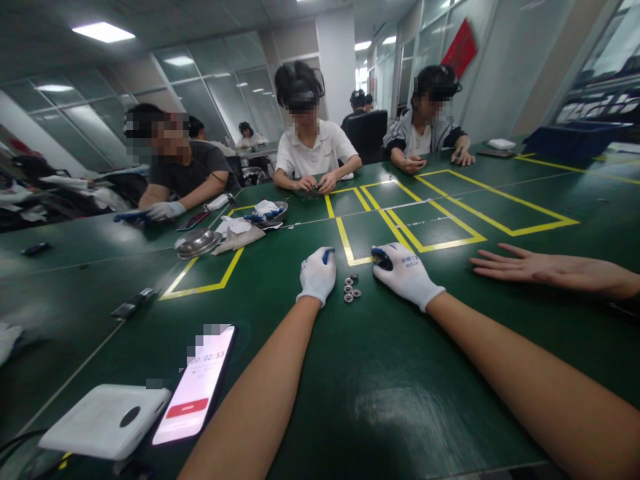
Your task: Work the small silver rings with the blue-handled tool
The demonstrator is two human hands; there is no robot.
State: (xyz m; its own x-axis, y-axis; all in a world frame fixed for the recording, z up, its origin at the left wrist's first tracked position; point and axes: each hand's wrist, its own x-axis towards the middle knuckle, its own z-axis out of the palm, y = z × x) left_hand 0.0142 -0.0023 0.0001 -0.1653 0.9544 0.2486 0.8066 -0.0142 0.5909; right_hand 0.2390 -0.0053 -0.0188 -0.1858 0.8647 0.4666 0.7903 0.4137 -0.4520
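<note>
My left hand (319,277), in a white glove with blue-coated fingertips, rests on the green table with its fingers curled closed. Whatever they hold, if anything, is hidden. Opposite it, my right hand (406,272) wears the same kind of glove. Its thumb and fingers curl in towards each other around the dark palm side, and what may be in them is too small to make out. Between the two hands lie several small round metal pieces (349,289) with raised centres, like snap buttons, in a loose cluster nearer my left hand.
Yellow tape rectangles (455,244) mark the green table (380,413). A lit phone (197,387) and white box (105,420) lie front left. Metal bowls (197,244) with cloths stand beyond. Another person's bare open hand (545,270) reaches in at right. People sit opposite.
</note>
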